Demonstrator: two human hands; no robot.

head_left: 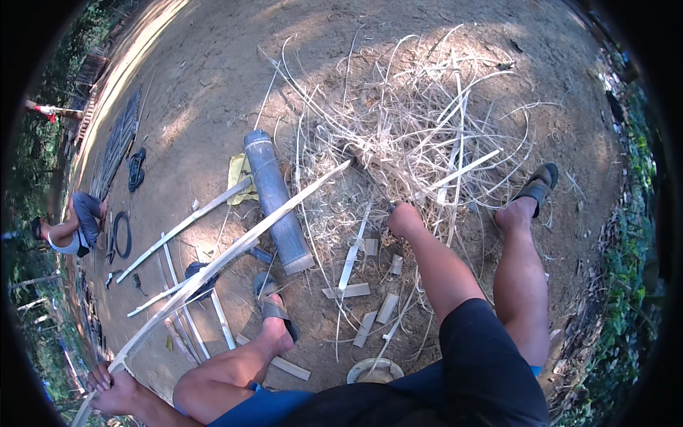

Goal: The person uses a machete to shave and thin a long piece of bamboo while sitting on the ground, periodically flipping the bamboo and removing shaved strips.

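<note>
A long pale bamboo strip (238, 245) slants across from lower left to the middle. Near its lower end my left hand (115, 391) is closed round it. My right hand (404, 220) is a fist in the middle of the view, low over the ground. From that fist a dark, narrow knife blade (371, 179) points up and left; the handle is hidden in my fingers. The strip's far end lies close to the blade's tip; whether they touch I cannot tell. A tangled heap of thin bamboo shavings (420, 114) spreads under and beyond the blade.
A thick grey bamboo section (276, 203) lies left of the shavings. Several split lengths (185, 226) and short offcuts (386, 309) are scattered about. My sandalled feet stand either side. A round pale basin (376, 371) is near me. Another person (78, 224) sits far left.
</note>
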